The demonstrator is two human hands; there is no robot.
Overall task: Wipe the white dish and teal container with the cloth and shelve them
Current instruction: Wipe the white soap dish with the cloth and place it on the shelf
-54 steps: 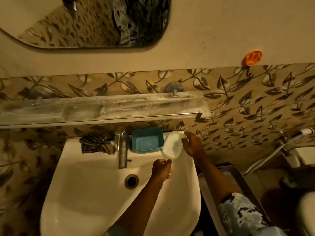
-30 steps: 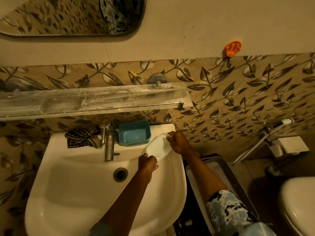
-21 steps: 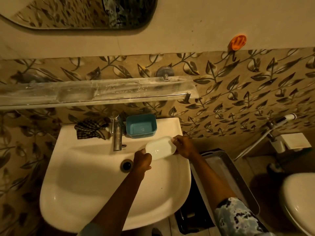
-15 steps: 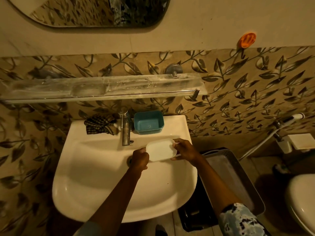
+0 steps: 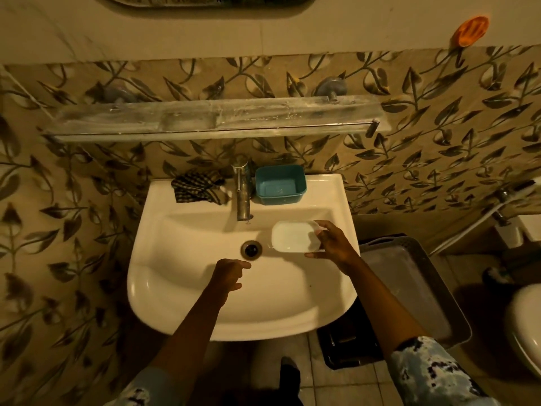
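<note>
My right hand [image 5: 330, 244] grips the right end of the white dish [image 5: 291, 236], holding it level over the right side of the sink basin [image 5: 205, 303]. My left hand [image 5: 229, 273] hovers over the basin just below the drain, fingers loosely apart and empty. The teal container [image 5: 280, 189] stands on the sink's back ledge, right of the tap [image 5: 242, 189]. A dark checked cloth [image 5: 196, 189] lies crumpled on the ledge left of the tap. The glass shelf [image 5: 205, 120] runs along the wall above the sink.
A grey tray [image 5: 409, 288] on a dark crate stands right of the sink. A toilet [image 5: 527, 326] is at the far right edge, with a hose sprayer [image 5: 497, 212] on the wall above. An orange hook [image 5: 472, 30] sticks on the upper wall.
My left hand has let go of the white dish and drawn back toward me over the basin. My right hand alone now holds the dish, lower over the sink.
</note>
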